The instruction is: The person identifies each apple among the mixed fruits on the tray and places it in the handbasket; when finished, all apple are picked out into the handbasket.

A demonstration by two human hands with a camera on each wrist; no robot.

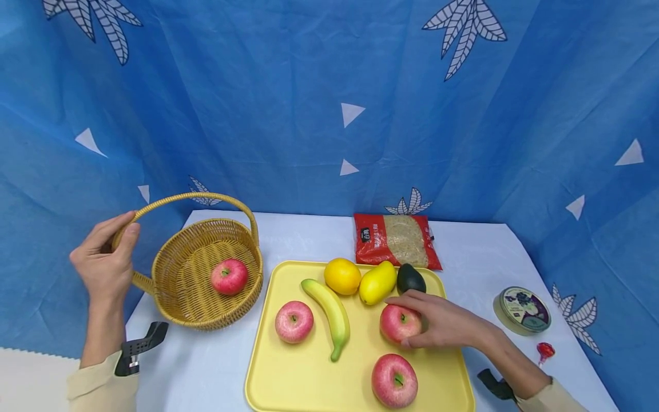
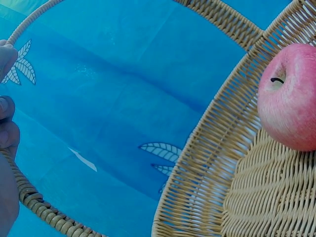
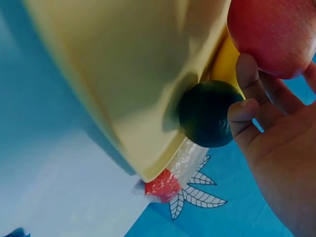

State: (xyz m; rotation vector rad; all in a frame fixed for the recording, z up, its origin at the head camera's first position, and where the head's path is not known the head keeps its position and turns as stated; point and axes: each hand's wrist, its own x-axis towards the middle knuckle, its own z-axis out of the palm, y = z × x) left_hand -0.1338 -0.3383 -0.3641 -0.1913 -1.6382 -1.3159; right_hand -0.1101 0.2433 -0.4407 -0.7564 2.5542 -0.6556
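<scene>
one apple between the right grip's digits

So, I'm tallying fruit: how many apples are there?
4 apples: one in the basket, one at the right hand, two on the tray: one left of the banana, one nearest the camera.

Worktop: basket left, tray centre, tin right.
Apple in the basket, by the left edge; banana on the tray; packet behind, toward the far edge; lollipop before the tin, near the right edge.
</scene>
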